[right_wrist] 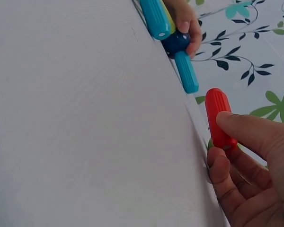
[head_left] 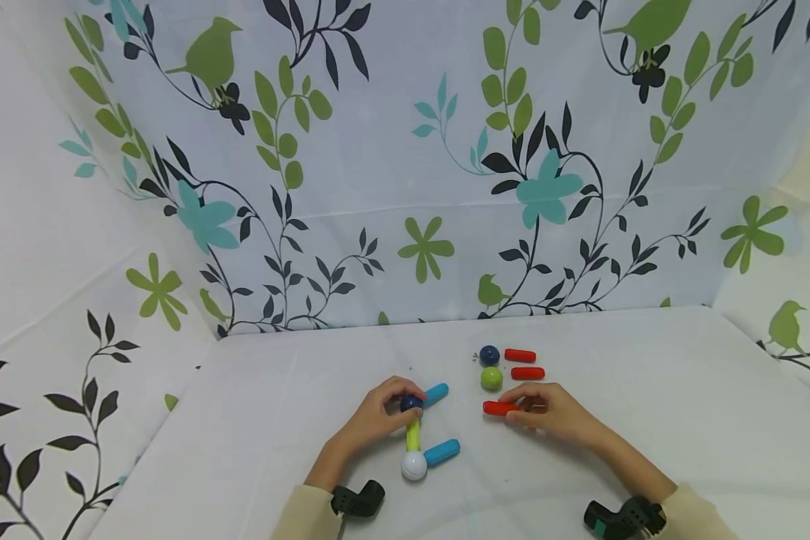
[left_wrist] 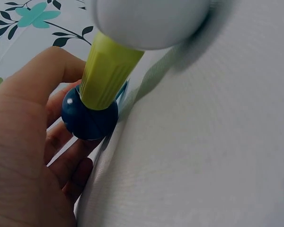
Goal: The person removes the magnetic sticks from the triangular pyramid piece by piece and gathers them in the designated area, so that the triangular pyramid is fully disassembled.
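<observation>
My left hand grips a dark blue ball between thumb and fingers. Joined to that ball are a blue stick and a yellow-green stick, which runs down to a white ball. A second blue stick sticks out from the white ball to the right. To the right, my right hand pinches a red stick with the thumb on its side. The red stick's free end points left toward the joined pieces, apart from them.
Beyond my right hand lie another dark blue ball, a lime green ball and two red sticks, the farther red stick and the nearer red stick. A patterned cloth hangs behind the white table.
</observation>
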Available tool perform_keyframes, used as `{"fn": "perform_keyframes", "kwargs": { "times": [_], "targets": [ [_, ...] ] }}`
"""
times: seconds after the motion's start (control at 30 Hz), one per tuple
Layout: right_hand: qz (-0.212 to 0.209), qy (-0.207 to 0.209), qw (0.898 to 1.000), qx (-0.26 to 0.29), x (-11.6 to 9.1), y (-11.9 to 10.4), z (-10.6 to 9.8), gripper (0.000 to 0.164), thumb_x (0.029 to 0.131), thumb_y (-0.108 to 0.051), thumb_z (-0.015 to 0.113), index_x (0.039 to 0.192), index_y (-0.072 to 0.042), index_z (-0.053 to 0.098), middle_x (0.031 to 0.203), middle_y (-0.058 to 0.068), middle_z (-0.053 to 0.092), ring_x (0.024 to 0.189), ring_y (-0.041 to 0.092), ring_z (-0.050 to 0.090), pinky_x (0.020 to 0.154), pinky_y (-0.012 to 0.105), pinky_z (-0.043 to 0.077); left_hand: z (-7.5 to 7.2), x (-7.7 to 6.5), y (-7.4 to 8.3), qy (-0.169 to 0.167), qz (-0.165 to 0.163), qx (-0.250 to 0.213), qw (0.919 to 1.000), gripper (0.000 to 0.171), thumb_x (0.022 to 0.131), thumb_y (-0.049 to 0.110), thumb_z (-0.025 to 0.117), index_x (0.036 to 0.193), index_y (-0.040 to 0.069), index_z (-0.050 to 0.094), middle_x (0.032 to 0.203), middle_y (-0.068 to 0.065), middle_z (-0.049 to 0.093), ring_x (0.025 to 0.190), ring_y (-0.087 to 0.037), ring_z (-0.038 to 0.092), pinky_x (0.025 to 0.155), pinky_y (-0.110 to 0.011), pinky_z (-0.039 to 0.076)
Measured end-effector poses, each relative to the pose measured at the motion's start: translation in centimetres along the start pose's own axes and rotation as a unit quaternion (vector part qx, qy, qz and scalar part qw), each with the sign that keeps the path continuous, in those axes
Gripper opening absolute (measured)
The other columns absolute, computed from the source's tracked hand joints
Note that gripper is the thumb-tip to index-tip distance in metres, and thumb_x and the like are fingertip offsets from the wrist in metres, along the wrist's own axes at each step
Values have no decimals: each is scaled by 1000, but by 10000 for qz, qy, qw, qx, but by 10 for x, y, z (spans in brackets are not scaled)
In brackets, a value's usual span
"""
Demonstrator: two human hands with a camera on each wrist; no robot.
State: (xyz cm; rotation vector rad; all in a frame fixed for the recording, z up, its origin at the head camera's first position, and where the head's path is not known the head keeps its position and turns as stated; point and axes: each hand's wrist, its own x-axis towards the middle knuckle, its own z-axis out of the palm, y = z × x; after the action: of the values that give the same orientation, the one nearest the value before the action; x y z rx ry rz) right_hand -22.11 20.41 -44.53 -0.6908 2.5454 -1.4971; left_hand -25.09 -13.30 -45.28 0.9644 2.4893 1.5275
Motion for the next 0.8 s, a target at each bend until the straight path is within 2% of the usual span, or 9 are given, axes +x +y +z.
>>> {"fn": "perform_keyframes", "kwargs": {
  "times": [0.27, 0.5, 0.8],
  "targets": [
    [112, 294, 9995, 4, -9, 7, -11, 31, 89, -18, 72, 116, -2, 67, 105, 11, 66, 80, 13, 61, 64, 25, 54, 1, -1, 0, 9, -45, 14, 10000, 21, 91, 15, 67, 113, 13, 67, 117, -1, 61, 115, -20, 55, 106, -35, 41],
    [182, 444, 9988, 72, -11, 9, -17, 32, 89, -15, 71, 118, 0, 66, 104, 13, 65, 81, 13, 59, 62, 24, 53, 1, -1, 1, 24, -159, 107, 9998, 27, 94, 20, 66, 120, 14, 64, 120, 1, 62, 118, -19, 55, 107, -37, 41],
    [354, 1031, 9935, -325, -14, 13, -22, 31, 88, -13, 72, 117, -2, 67, 92, 6, 59, 80, 13, 52, 60, 21, 48, 1, -1, 3, 22, -197, 86, 9998, 29, 93, 20, 67, 120, 13, 64, 119, 1, 62, 116, -19, 56, 106, -37, 42]
  ]
}}
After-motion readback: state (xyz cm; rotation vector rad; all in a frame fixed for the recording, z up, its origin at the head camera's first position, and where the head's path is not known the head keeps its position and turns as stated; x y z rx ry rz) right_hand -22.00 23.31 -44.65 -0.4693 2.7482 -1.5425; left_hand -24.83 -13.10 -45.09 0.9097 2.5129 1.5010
